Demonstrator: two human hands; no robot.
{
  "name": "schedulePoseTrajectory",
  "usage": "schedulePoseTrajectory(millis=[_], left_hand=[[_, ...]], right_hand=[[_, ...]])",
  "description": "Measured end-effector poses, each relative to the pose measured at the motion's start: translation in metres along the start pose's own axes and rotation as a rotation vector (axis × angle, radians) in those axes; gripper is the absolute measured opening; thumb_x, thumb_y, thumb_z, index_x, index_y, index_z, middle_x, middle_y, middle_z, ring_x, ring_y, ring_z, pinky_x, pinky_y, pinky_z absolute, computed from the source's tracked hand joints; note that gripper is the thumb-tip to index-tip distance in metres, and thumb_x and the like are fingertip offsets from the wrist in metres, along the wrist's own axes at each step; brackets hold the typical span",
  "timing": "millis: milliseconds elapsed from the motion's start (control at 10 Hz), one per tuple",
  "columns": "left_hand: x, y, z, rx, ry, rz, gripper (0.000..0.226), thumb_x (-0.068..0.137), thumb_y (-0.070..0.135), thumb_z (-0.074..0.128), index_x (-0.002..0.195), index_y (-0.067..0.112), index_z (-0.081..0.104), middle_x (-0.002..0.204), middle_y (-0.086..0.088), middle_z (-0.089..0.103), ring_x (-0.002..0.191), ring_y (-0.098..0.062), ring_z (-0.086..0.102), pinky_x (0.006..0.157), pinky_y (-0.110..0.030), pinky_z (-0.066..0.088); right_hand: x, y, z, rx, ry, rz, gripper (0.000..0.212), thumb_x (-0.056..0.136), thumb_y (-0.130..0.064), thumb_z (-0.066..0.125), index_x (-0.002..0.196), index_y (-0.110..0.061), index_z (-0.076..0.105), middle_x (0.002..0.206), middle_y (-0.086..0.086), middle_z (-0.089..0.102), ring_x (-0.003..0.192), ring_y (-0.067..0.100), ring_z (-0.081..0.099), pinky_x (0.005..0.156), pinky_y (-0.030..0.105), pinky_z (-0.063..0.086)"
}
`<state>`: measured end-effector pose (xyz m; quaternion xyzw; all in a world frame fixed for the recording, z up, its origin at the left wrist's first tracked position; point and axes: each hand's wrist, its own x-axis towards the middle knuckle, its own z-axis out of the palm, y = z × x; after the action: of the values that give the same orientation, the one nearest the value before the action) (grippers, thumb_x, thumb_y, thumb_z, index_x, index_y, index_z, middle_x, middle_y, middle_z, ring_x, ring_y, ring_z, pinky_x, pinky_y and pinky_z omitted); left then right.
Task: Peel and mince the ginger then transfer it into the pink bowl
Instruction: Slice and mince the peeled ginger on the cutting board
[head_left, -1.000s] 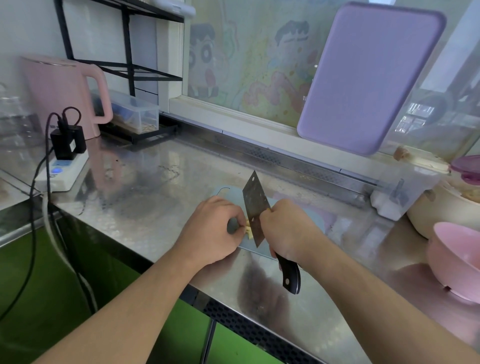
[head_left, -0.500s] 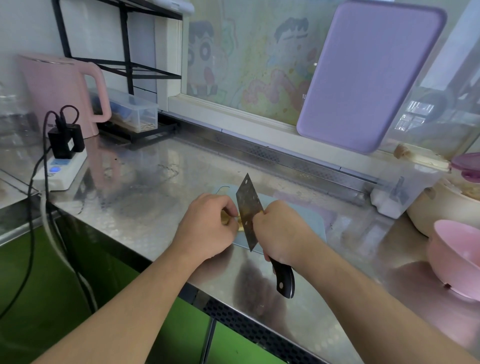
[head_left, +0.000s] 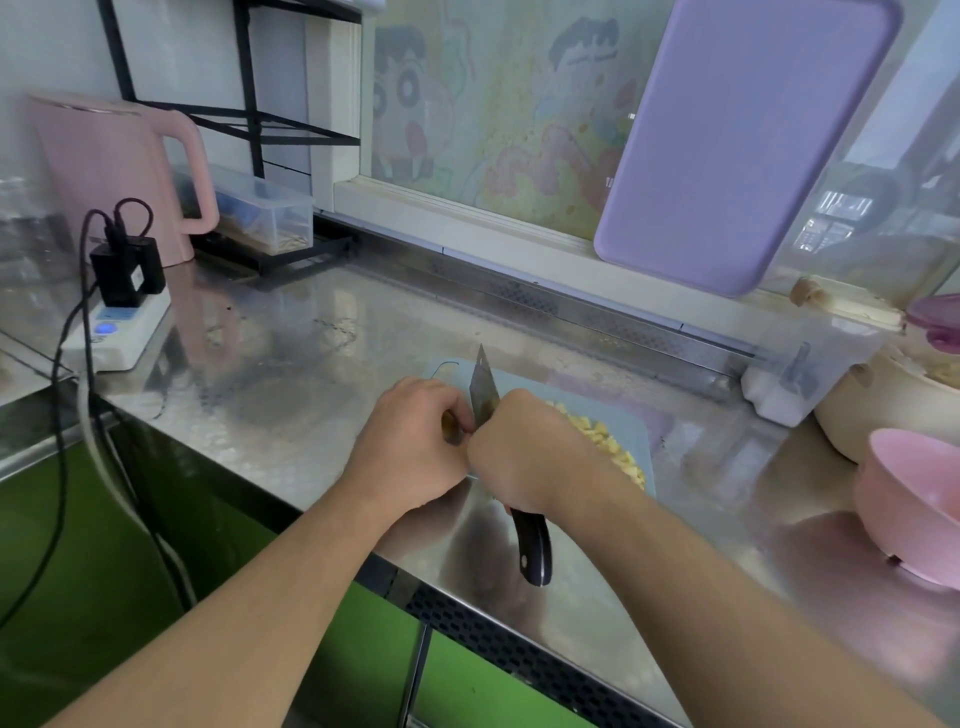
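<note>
Currently, I see the left hand curled over a small piece of ginger on the pale blue cutting board, fingers bent and pinching it against the board; only a sliver of the piece shows between the knuckles. My right hand grips the black handle of the cleaver, whose blade stands nearly edge-on to the camera, tip pointing away, flat side just beside the left fingertips. A heap of minced ginger lies on the board to the right of the right hand. The pink bowl sits well apart at the far right of the steel counter, upright. Compared with half a second ago, the blade has turned from showing its broad face to a narrow profile, the two hands have closed together until they touch, and the heap has come into view. The board's near edge lies close to the counter's front edge, under my wrists. Open counter extends left of the board toward the power strip and pink kettle, and to the right between board and bowl. A purple board leans at the window behind.
</note>
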<state>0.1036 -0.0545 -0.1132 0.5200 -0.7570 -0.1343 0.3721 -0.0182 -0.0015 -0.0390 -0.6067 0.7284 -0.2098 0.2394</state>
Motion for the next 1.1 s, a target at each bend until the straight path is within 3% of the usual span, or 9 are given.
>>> schedulePoseTrajectory(millis=[100, 200, 300, 400, 500, 600, 700, 800, 1100], left_hand=[[-0.001, 0.002, -0.004, -0.002, -0.046, 0.013, 0.013, 0.065, 0.034, 0.066, 0.066, 0.041, 0.054, 0.080, 0.019, 0.059, 0.091, -0.013, 0.052, 0.084, -0.035, 0.049], [-0.002, 0.003, -0.003, 0.025, -0.061, 0.011, 0.007, 0.069, 0.038, 0.070, 0.069, 0.037, 0.063, 0.085, 0.021, 0.063, 0.096, -0.010, 0.050, 0.091, -0.036, 0.048], [-0.001, 0.001, 0.000, 0.033, -0.027, 0.001, 0.009, 0.081, 0.031, 0.078, 0.076, 0.034, 0.072, 0.090, 0.023, 0.064, 0.101, -0.006, 0.047, 0.096, -0.033, 0.044], [0.000, -0.001, 0.002, 0.041, -0.015, 0.028, 0.006, 0.088, 0.030, 0.078, 0.083, 0.033, 0.075, 0.091, 0.021, 0.063, 0.102, -0.008, 0.049, 0.096, -0.035, 0.045], [0.002, -0.004, 0.005, 0.030, 0.004, 0.044, 0.014, 0.088, 0.033, 0.080, 0.079, 0.037, 0.070, 0.091, 0.021, 0.063, 0.100, -0.008, 0.050, 0.093, -0.036, 0.048], [0.005, -0.007, 0.007, 0.022, 0.021, 0.041, 0.018, 0.089, 0.030, 0.078, 0.077, 0.037, 0.067, 0.091, 0.021, 0.064, 0.101, -0.010, 0.051, 0.093, -0.035, 0.047], [0.004, -0.006, 0.009, 0.040, 0.035, 0.035, 0.015, 0.093, 0.025, 0.073, 0.080, 0.032, 0.071, 0.096, 0.020, 0.064, 0.105, -0.008, 0.049, 0.090, -0.025, 0.041], [0.003, -0.008, 0.010, 0.048, 0.035, 0.028, 0.016, 0.090, 0.023, 0.075, 0.079, 0.034, 0.071, 0.100, 0.024, 0.063, 0.107, -0.003, 0.047, 0.092, -0.023, 0.042], [0.005, -0.005, 0.014, 0.071, 0.005, 0.145, 0.004, 0.091, 0.031, 0.076, 0.091, 0.035, 0.074, 0.106, 0.024, 0.061, 0.113, -0.003, 0.044, 0.095, -0.016, 0.036]], right_hand=[[-0.004, -0.005, 0.002, -0.001, -0.026, -0.001, 0.011, 0.097, -0.020, 0.051, 0.105, -0.017, 0.058, 0.093, 0.009, 0.056, 0.061, 0.014, 0.039, 0.065, 0.015, 0.034], [-0.007, -0.001, -0.006, -0.012, -0.043, -0.020, 0.013, 0.097, -0.018, 0.051, 0.105, -0.015, 0.061, 0.093, 0.010, 0.061, 0.065, 0.017, 0.048, 0.074, 0.020, 0.047], [-0.012, 0.002, -0.018, -0.066, -0.096, 0.005, 0.028, 0.100, -0.010, 0.053, 0.072, -0.009, 0.052, 0.068, 0.002, 0.050, 0.059, 0.017, 0.040, 0.062, 0.028, 0.045], [-0.012, 0.011, -0.029, -0.068, -0.147, 0.020, 0.023, 0.100, -0.007, 0.051, 0.081, -0.005, 0.063, 0.063, 0.000, 0.047, 0.056, 0.016, 0.042, 0.053, 0.028, 0.042], [-0.005, 0.021, -0.038, -0.035, -0.047, 0.026, 0.021, 0.103, -0.010, 0.045, 0.094, -0.006, 0.063, 0.074, 0.006, 0.057, 0.072, 0.028, 0.062, 0.075, 0.037, 0.062], [0.005, 0.034, -0.044, 0.001, -0.030, 0.006, 0.032, 0.103, -0.009, 0.045, 0.072, -0.012, 0.051, 0.071, 0.007, 0.059, 0.072, 0.029, 0.064, 0.077, 0.041, 0.064], [0.018, 0.044, -0.048, 0.022, -0.046, 0.018, 0.032, 0.103, -0.016, 0.045, 0.073, -0.010, 0.056, 0.060, 0.006, 0.060, 0.048, 0.020, 0.059, 0.048, 0.027, 0.052], [0.024, 0.054, -0.051, 0.153, -0.071, 0.012, 0.036, 0.098, -0.015, 0.045, 0.066, -0.004, 0.059, 0.046, 0.010, 0.056, 0.032, 0.023, 0.048, 0.041, 0.024, 0.043], [0.025, 0.090, -0.045, 0.529, -0.059, -0.007, 0.037, 0.105, -0.023, 0.047, 0.076, -0.003, 0.056, 0.050, 0.018, 0.048, 0.033, 0.023, 0.039, 0.040, 0.025, 0.037]])
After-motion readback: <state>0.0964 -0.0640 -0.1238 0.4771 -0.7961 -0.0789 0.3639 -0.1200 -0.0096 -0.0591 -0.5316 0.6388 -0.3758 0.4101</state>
